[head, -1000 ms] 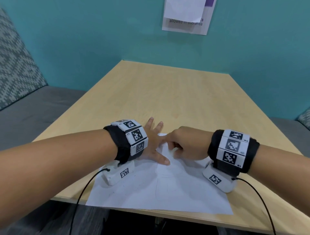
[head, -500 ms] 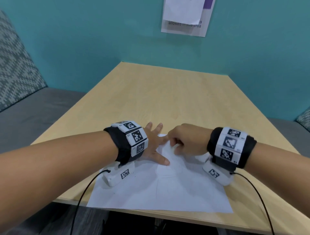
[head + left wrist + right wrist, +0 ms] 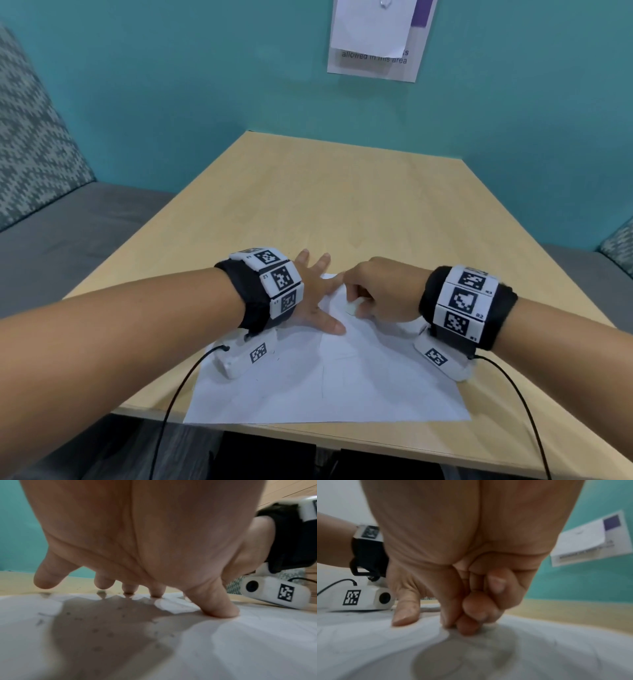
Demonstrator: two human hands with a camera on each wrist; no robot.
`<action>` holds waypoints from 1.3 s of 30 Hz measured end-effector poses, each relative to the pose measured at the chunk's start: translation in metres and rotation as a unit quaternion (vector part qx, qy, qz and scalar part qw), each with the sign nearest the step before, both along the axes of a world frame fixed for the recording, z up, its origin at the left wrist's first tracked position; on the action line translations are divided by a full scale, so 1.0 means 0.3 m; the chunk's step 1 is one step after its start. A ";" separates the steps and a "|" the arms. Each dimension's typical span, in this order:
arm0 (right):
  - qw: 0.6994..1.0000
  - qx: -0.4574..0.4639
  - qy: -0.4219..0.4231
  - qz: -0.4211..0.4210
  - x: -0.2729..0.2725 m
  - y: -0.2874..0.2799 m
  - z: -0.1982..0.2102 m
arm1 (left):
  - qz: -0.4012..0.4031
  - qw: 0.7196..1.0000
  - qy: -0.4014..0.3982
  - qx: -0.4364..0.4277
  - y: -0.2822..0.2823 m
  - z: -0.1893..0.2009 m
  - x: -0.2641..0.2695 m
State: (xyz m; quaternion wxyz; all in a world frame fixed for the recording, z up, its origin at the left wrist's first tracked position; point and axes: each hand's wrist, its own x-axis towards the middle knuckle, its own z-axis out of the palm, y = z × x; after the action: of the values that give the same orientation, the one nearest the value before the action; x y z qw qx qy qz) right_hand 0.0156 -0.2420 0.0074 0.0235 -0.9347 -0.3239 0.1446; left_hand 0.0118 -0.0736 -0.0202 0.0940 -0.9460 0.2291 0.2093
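Left hand (image 3: 314, 298) lay flat on far-left corner of paper (image 3: 342, 387), grip released, fingertips pressing. Right hand (image 3: 387, 291) sat at paper's far edge, grip clenched round white eraser (image 3: 352, 307).

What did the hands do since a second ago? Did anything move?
Hardly anything. The right hand wiggled only a little on the same spot of the paper, pinching a small white thing, perhaps an eraser. The left hand stayed spread flat, pressing the paper, which did not slide on the table. Nothing was picked up or let go.
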 end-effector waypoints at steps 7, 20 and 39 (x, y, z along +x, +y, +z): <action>1.000 0.004 -0.002 -0.020 0.027 -0.003 -0.016 | 0.015 1.000 -0.005 -0.010 0.022 0.035 -0.042; 0.998 0.004 0.017 0.059 -0.044 0.068 -0.014 | 0.014 0.998 0.044 -0.031 0.105 -0.031 -0.062; 0.993 -0.007 0.045 0.105 -0.097 0.104 -0.024 | 0.008 0.999 0.045 0.004 0.093 -0.013 -0.057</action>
State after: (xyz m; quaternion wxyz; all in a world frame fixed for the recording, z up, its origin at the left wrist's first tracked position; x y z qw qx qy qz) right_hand -0.0135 -0.2107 0.0003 0.0157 -0.8883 -0.4177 0.1904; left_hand -0.0054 -0.0458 -0.0240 0.0857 -0.9370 0.2251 0.2531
